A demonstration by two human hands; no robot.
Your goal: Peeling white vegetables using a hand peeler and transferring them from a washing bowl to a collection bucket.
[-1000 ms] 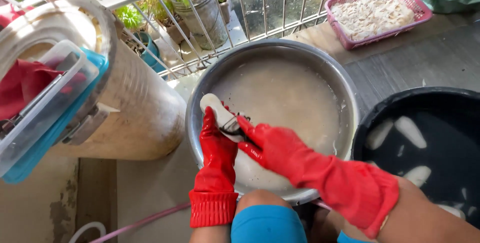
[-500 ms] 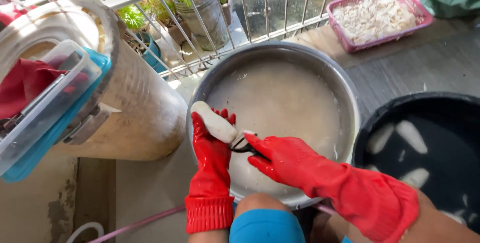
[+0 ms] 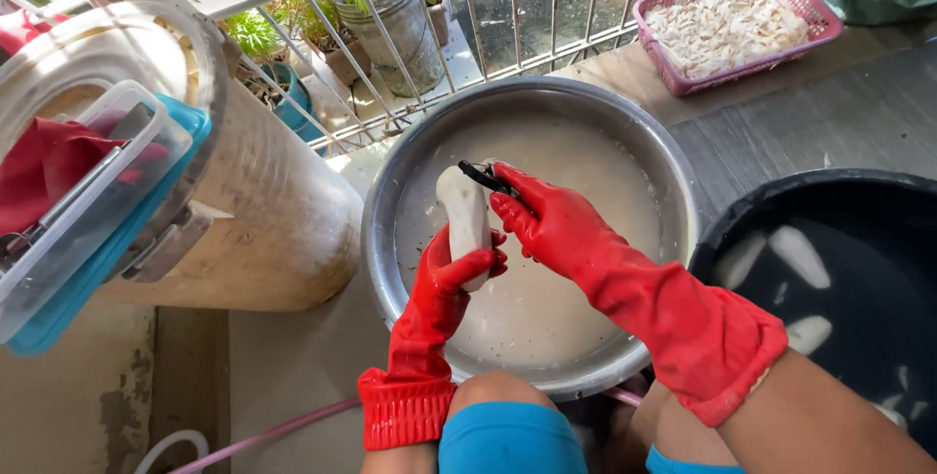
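In the middle of the frame the left hand (image 3: 444, 284), in a red rubber glove, has its grip closed around the lower half of a pale, peeled-looking root (image 3: 467, 220), holding it nearly upright so that its upper end stands free above the fingers. It is held over the big metal basin (image 3: 386, 201) of cloudy water, probably so that scraps and drips land in the basin and not on the floor. The right hand (image 3: 547, 225), gloved the same way, comes in from the lower right with its grip clamped on a small dark peeler (image 3: 483, 176), whose blade touches the top of the root; the fingers are folded tight around the handle, which suits a scraping stroke along the root.

At the right edge sits a black tub (image 3: 781, 196) of dark water with several white pieces floating in it, close enough to the right arm for finished pieces to be dropped there. In the upper right a pink basket (image 3: 664, 59) holds pale peelings or slices, set back by the white railing (image 3: 517, 5). At the left a large cream barrel (image 3: 283, 210) stands just beside the basin, with a clear plastic box (image 3: 146, 157) holding red cloth resting on its top. Potted plants (image 3: 390, 15) show beyond the railing
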